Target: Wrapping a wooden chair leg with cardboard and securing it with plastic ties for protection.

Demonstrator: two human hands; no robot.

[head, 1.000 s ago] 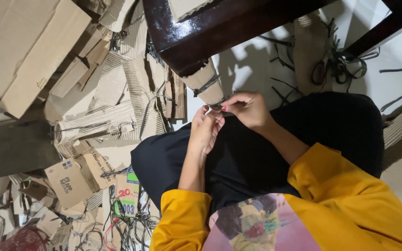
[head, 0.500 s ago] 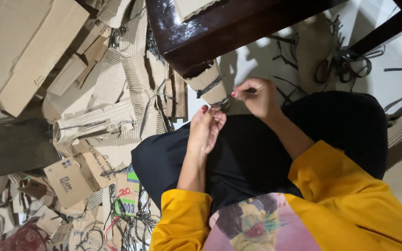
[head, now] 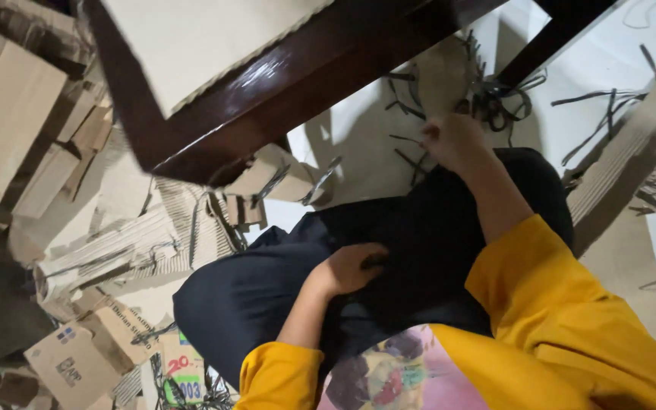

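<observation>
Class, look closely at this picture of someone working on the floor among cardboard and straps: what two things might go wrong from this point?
1. The right hand reaches toward a tangle of black straps on the floor; the loose ends might snag or scratch fingers.
2. The dark wooden table hangs close above the wrapped cardboard bundle, so a knock against its edge seems possible. The left hand rests on the black lap, too blurred to tell what it holds.

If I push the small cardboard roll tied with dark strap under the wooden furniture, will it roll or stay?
The cardboard roll is probably light, being corrugated board. It looks squashed rather than round, so it would likely slide, not roll. The dark strap around it seems to keep it closed, so it may hold together when lifted.
</observation>
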